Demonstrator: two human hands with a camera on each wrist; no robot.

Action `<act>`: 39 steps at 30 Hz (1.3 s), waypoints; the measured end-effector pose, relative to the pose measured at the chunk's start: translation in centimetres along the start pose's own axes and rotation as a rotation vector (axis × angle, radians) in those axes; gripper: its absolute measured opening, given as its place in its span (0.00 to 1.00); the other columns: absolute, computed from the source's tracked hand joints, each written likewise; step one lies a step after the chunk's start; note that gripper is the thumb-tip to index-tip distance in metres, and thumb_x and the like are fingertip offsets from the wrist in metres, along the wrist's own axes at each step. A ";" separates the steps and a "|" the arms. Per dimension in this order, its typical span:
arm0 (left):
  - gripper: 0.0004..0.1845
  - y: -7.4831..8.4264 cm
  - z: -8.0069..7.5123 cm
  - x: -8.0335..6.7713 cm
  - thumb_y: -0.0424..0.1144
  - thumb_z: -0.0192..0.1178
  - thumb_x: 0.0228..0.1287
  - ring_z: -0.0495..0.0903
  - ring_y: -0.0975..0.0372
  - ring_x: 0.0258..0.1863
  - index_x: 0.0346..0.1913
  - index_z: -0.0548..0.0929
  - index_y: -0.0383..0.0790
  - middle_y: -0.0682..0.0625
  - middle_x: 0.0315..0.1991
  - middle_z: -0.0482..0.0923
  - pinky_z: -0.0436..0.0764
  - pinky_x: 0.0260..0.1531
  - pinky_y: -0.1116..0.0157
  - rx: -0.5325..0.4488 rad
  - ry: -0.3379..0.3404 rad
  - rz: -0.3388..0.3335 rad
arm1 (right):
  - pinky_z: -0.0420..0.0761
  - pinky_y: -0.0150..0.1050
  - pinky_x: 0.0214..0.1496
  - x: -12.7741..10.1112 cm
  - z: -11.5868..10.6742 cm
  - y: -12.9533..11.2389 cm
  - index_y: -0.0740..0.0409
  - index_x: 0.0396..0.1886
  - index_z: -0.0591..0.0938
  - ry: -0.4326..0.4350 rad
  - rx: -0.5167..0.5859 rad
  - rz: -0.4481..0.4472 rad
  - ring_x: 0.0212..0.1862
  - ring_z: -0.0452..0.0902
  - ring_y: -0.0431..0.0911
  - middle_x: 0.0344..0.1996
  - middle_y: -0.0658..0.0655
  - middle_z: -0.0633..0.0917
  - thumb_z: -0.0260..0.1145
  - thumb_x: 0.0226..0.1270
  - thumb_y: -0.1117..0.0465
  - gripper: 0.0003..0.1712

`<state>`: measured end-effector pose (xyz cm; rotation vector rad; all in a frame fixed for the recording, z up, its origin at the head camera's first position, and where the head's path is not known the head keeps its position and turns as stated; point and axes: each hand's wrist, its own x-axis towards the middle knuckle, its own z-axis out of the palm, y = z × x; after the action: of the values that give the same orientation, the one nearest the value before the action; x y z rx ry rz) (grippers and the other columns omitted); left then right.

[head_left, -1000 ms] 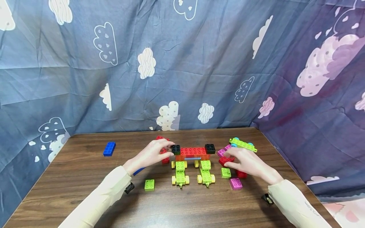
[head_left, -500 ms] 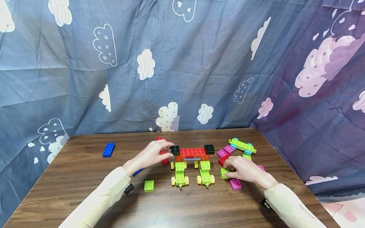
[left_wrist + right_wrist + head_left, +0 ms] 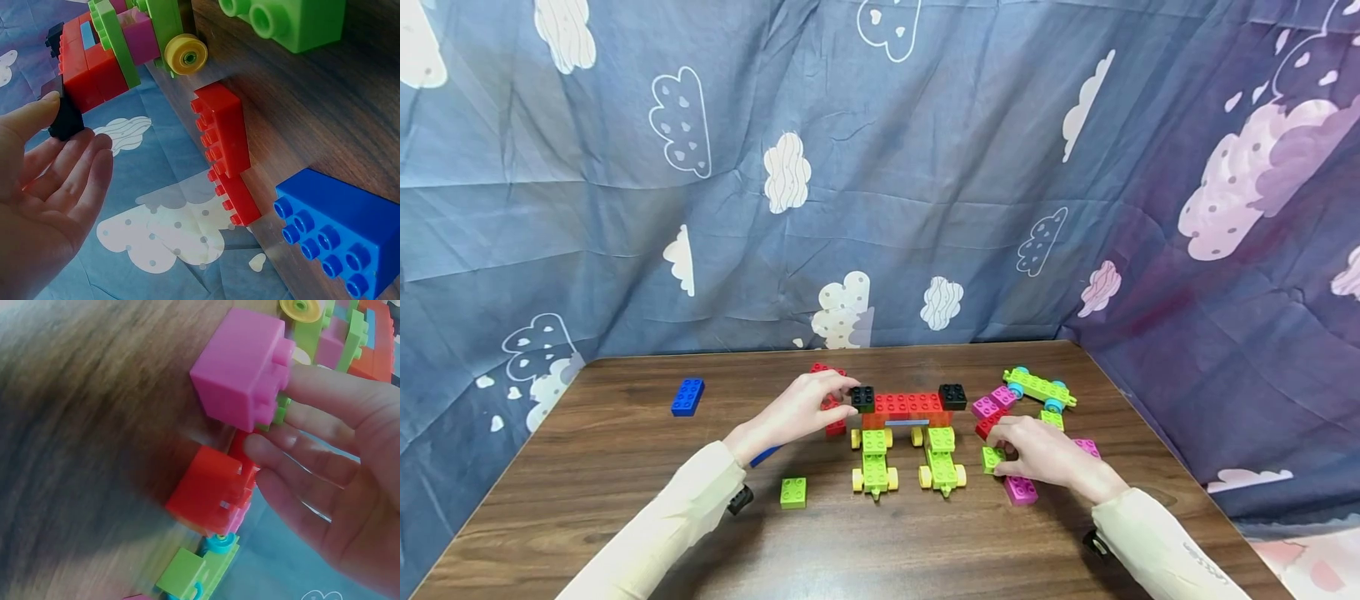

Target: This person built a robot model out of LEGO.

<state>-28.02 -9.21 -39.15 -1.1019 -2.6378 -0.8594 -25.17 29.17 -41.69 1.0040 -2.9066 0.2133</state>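
My left hand (image 3: 797,407) pinches a black building brick (image 3: 862,398) at the left end of a red brick row (image 3: 910,403) in a built structure. In the left wrist view, thumb and fingertips lie on opposite sides of that brick. Two lime-green wheeled bases (image 3: 875,472) with yellow wheels stand under the structure. Its right end carries another black brick (image 3: 952,396). Off to the right, my right hand (image 3: 1041,452) has thumb and fingers at a small green brick (image 3: 992,459), apparently pinching it; the fingertip contact is partly hidden. A pink brick (image 3: 240,369) lies close beside the thumb.
Red (image 3: 989,423) and pink bricks (image 3: 985,407) lie beyond the right hand, near a green wheeled base (image 3: 1037,385) with blue wheels. Leftward are a loose green brick (image 3: 793,492), a blue brick (image 3: 688,397) and red bricks (image 3: 224,131). A cloud-patterned curtain (image 3: 737,250) backs the table.
My right hand has moved down from the red brick to the small green brick, uncovering the green wheeled base. My left hand stays at the black brick.
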 end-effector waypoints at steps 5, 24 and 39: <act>0.19 0.2 0.0 0.0 0.41 0.66 0.65 0.84 0.55 0.42 0.56 0.82 0.37 0.44 0.43 0.84 0.84 0.47 0.55 0.002 -0.003 0.018 | 0.73 0.30 0.31 -0.1 -0.8 0.0 0.52 0.35 0.85 0.051 -0.016 -0.019 0.29 0.72 0.35 0.32 0.46 0.83 0.80 0.49 0.55 0.15; 0.20 0.1 0.1 0.0 0.41 0.66 0.64 0.84 0.56 0.41 0.56 0.82 0.37 0.44 0.43 0.85 0.84 0.46 0.56 0.005 0.001 0.023 | 0.81 0.38 0.37 1.4 -7.3 -0.9 0.53 0.40 0.86 0.252 -0.065 0.010 0.34 0.77 0.36 0.34 0.46 0.84 0.79 0.51 0.58 0.16; 0.19 -0.1 0.0 0.1 0.42 0.66 0.65 0.85 0.57 0.41 0.56 0.82 0.38 0.44 0.44 0.85 0.84 0.46 0.58 0.009 0.005 0.027 | 0.82 0.37 0.39 4.8 -8.3 -3.2 0.52 0.43 0.86 0.240 -0.047 -0.093 0.34 0.77 0.36 0.37 0.48 0.85 0.78 0.53 0.56 0.17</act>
<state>-28.17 -9.22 -39.20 -1.1291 -2.6135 -0.8434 -26.91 25.03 -32.67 1.0250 -2.6318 0.2416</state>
